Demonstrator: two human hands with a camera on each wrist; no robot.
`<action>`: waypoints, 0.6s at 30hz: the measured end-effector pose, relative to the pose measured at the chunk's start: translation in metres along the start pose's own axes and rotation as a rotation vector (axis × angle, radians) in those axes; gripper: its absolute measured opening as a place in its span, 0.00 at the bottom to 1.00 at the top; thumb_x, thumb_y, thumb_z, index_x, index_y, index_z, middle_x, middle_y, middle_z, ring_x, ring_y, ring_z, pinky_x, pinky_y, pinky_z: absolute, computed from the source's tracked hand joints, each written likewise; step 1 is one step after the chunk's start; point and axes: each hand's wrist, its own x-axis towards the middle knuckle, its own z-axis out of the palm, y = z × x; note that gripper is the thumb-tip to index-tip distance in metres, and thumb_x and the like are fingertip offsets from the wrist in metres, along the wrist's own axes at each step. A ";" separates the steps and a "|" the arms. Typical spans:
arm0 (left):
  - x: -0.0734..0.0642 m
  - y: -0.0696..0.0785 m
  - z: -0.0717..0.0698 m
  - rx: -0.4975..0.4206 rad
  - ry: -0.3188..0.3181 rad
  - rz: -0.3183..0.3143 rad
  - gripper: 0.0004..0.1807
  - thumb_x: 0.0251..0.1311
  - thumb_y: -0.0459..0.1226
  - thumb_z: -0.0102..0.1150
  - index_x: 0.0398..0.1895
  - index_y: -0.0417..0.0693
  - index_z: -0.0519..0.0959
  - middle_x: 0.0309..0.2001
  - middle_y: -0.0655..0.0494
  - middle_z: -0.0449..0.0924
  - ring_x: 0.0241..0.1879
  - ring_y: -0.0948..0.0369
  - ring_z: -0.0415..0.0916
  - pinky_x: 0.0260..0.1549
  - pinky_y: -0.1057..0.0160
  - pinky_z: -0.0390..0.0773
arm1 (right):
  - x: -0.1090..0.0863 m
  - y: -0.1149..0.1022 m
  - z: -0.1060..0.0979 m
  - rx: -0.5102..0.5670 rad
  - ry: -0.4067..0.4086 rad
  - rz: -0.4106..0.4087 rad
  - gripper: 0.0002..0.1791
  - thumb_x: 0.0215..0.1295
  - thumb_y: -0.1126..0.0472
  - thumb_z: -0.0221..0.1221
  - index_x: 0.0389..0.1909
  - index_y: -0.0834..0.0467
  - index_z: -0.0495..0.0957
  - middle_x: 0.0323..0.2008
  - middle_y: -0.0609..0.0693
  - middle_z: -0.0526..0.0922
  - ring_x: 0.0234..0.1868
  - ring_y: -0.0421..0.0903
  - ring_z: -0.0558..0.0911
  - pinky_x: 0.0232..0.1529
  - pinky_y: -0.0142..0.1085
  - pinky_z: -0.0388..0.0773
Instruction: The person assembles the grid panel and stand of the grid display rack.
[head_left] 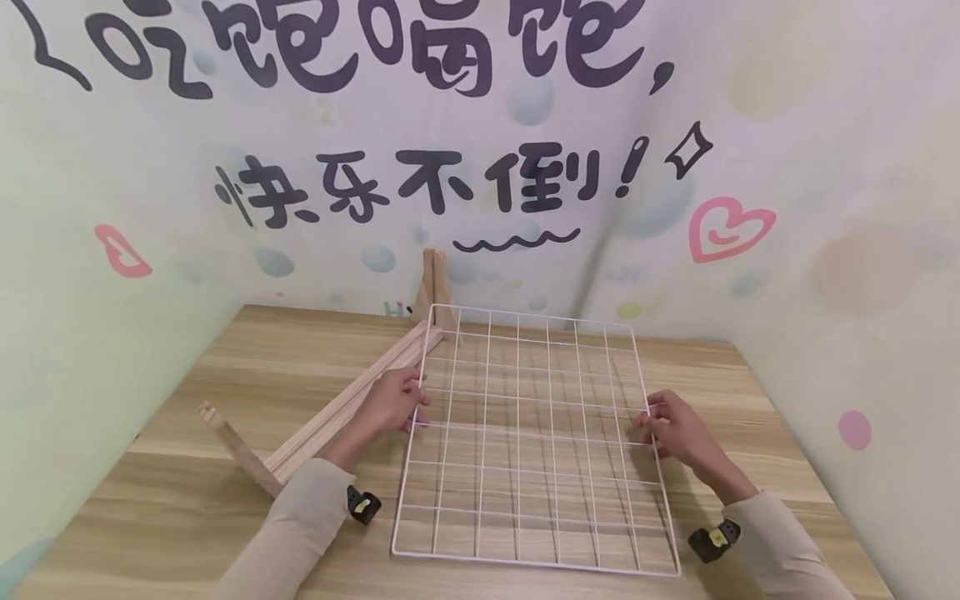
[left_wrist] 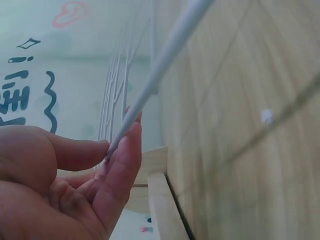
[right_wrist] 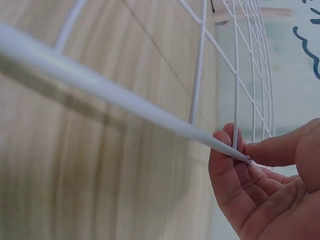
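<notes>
A white wire grid panel (head_left: 519,432), a square mesh with a thicker outer rod, is held by both hands above the wooden table. The left hand (head_left: 392,400) grips the panel's left edge; in the left wrist view its thumb and fingers pinch the outer rod (left_wrist: 159,70). On the opposite edge, the right hand (head_left: 678,429) pinches the rod (right_wrist: 125,102) between thumb and fingers, as the right wrist view shows. Shadows of the wires fall on the tabletop beneath.
Left of the panel lies a pale wooden rail (head_left: 348,400) with a short upright (head_left: 240,446) at its near end and a taller wooden post (head_left: 435,287) at its far end, close to the panel's far left corner. A printed wall (head_left: 525,275) stands behind the table (head_left: 180,467).
</notes>
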 end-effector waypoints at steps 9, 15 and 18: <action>0.001 0.015 -0.007 -0.064 0.028 0.041 0.19 0.68 0.24 0.46 0.61 0.30 0.69 0.40 0.34 0.80 0.29 0.48 0.86 0.23 0.55 0.84 | 0.005 -0.014 -0.007 0.038 0.044 -0.075 0.18 0.73 0.73 0.46 0.59 0.75 0.56 0.42 0.70 0.77 0.31 0.50 0.82 0.26 0.41 0.83; 0.001 0.024 -0.013 -0.096 0.035 0.044 0.18 0.70 0.25 0.45 0.61 0.32 0.69 0.39 0.38 0.80 0.27 0.54 0.85 0.25 0.55 0.84 | 0.006 -0.022 -0.012 0.086 0.074 -0.112 0.17 0.73 0.74 0.46 0.59 0.74 0.56 0.40 0.66 0.77 0.30 0.48 0.82 0.27 0.38 0.83; 0.001 0.029 -0.016 -0.098 0.044 0.047 0.17 0.71 0.26 0.45 0.61 0.33 0.69 0.39 0.38 0.80 0.26 0.57 0.85 0.27 0.55 0.85 | 0.007 -0.026 -0.014 0.100 0.094 -0.136 0.17 0.73 0.75 0.45 0.59 0.75 0.56 0.38 0.62 0.78 0.29 0.46 0.82 0.27 0.39 0.83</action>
